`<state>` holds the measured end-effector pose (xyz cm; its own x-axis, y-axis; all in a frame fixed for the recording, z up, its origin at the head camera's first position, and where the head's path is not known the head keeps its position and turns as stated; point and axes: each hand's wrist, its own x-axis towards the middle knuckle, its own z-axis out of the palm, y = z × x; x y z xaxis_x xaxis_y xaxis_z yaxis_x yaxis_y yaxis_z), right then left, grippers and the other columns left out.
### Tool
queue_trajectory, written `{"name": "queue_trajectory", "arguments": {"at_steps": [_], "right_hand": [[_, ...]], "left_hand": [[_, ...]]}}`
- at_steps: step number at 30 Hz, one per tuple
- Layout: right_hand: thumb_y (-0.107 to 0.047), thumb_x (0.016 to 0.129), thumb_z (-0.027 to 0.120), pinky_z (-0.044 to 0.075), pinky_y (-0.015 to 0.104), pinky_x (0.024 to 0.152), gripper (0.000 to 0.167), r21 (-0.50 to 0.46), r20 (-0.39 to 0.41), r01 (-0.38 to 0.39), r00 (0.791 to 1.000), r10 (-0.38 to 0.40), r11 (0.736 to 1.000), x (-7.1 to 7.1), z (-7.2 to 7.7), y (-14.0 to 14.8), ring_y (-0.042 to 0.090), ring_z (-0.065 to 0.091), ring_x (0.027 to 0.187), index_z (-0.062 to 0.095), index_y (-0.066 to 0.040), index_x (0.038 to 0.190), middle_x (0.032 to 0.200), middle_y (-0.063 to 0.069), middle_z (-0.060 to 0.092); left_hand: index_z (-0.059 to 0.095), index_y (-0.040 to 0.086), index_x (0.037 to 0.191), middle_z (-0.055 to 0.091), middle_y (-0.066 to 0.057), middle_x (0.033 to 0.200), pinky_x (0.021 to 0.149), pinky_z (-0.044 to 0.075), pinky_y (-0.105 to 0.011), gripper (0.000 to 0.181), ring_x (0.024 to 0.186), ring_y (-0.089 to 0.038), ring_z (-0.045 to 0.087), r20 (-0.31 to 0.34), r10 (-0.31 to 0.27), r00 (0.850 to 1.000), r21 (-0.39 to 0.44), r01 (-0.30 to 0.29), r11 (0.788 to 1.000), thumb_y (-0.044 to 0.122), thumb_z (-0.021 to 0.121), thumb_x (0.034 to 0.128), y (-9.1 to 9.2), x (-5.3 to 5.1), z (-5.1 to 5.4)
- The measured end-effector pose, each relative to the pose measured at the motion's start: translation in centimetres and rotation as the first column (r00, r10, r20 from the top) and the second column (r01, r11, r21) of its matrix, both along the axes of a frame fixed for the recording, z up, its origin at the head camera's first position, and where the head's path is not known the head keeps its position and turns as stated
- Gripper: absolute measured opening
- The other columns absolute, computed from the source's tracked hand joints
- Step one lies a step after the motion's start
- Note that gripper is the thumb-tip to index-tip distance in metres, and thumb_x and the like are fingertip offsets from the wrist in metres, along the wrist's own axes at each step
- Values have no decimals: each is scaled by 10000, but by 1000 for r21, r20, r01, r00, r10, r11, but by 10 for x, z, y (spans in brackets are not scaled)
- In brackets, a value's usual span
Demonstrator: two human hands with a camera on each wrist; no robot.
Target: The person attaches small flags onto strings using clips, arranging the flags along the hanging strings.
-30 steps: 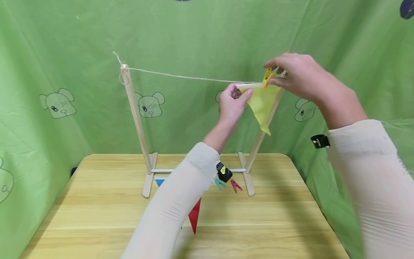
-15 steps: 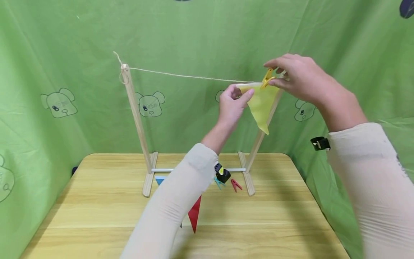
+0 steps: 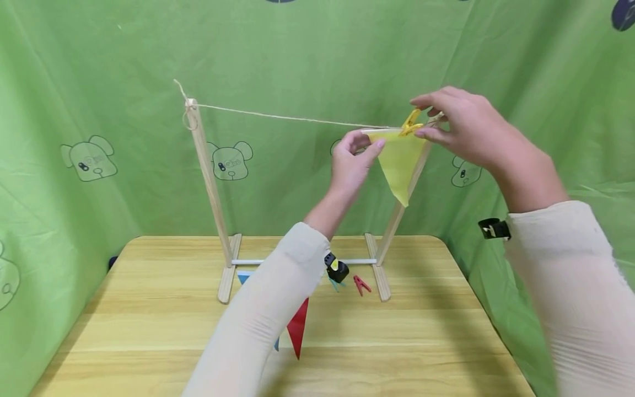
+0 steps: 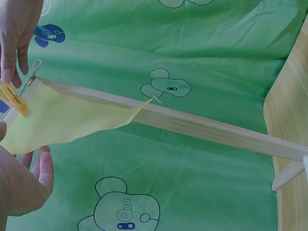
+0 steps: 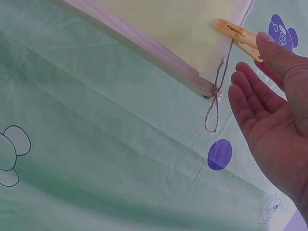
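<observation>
- backdrop (image 3: 307,55) is hanging all green behind everything
- table (image 3: 397,342) is sitting in front
- wooden stand (image 3: 210,184) is standing on it, string (image 3: 278,116) running across up top
- yellow flag (image 3: 399,165) is kinda dangling by the string's right end
- right hand (image 3: 466,127) is pinching the yellow clothespin (image 3: 410,121)
- left hand (image 3: 351,165) is pinching the flag's top left corner
- clothespin's straddling the flag's top edge, can't tell if it's biting string too

The head view is bright, soft shadows crossing the table (image 3: 149,314), while both wrist views look dimmer.
</observation>
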<state>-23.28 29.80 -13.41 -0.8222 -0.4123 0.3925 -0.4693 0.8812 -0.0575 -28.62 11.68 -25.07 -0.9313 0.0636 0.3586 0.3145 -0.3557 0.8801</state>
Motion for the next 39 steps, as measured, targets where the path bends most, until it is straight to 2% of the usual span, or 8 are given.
{"name": "queue_trajectory", "arguments": {"at_steps": [13, 20, 25, 27, 32, 34, 37, 39], "right_hand": [[-134, 992, 698, 465, 664, 1027, 610, -119, -46, 40, 998, -46, 992, 14, -14, 11, 472, 546, 1269, 444, -92, 1545, 1522, 208, 491], [-89, 939, 755, 381, 592, 1178, 668, -171, -150, -22, 989, -4, 985, 17, -32, 12, 432, 493, 1377, 451, -83, 1534, 1561, 175, 475], [-60, 902, 790, 336, 481, 1242, 703, -245, -254, -73, 967, 8, 967, 18, -49, 12, 350, 446, 1455, 467, -86, 1526, 1574, 143, 474], [-70, 897, 798, 473, 370, 1109, 719, -263, -289, -69, 957, -10, 962, 19, -57, 12, 294, 597, 1255, 462, -97, 1532, 1589, 106, 464], [-72, 882, 806, 437, 378, 1156, 783, -325, -311, -89, 950, -17, 942, 26, -72, 12, 261, 552, 1340, 426, -139, 1563, 1637, 35, 403], [-49, 866, 808, 268, 481, 1274, 806, -352, -317, -123, 948, 5, 928, 28, -77, 12, 294, 345, 1532, 417, -129, 1566, 1646, 41, 389], [-25, 850, 812, 295, 472, 1263, 830, -376, -327, -136, 945, 6, 916, 31, -85, 13, 318, 363, 1520, 409, -122, 1568, 1654, 24, 376], [-13, 848, 812, 316, 402, 1255, 848, -396, -311, -125, 950, -5, 910, 34, -90, 12, 308, 381, 1508, 395, -138, 1577, 1664, -9, 356]], "left_hand": [[615, 43, 1338, 702, -103, 1263, 932, 586, -244, 423, 1092, -201, 696, 4, -10, 1000, 26, 10, 1000, 91, 750, 940, -15, 2, -8], [601, 50, 1366, 682, -89, 1315, 986, 554, -219, 449, 1176, -193, 668, -35, -3, 999, -6, 3, 1000, 93, 742, 942, -26, 4, -17], [588, 58, 1385, 663, -74, 1346, 1007, 544, -218, 459, 1226, -247, 654, -57, -8, 998, -26, 7, 1000, 75, 728, 948, -35, 5, -27], [584, 62, 1393, 655, -74, 1360, 1014, 540, -216, 466, 1238, -253, 649, -58, -12, 998, -30, 10, 1000, 70, 727, 949, -38, 6, -31], [567, 65, 1420, 641, -75, 1394, 1035, 534, -234, 498, 1267, -247, 636, -64, -24, 998, -49, 21, 999, 79, 728, 950, -45, 8, -39], [563, 58, 1425, 638, -80, 1401, 1039, 535, -245, 504, 1278, -255, 629, -66, -27, 997, -55, 23, 998, 77, 728, 949, -48, 9, -43], [562, 71, 1429, 630, -80, 1417, 1049, 533, -261, 506, 1295, -264, 617, -66, -31, 997, -73, 27, 997, 82, 727, 950, -54, 12, -48], [555, 73, 1437, 619, -93, 1433, 1080, 520, -293, 513, 1305, -271, 607, -74, -35, 997, -94, 28, 995, 93, 725, 953, -57, 13, -52]]}}
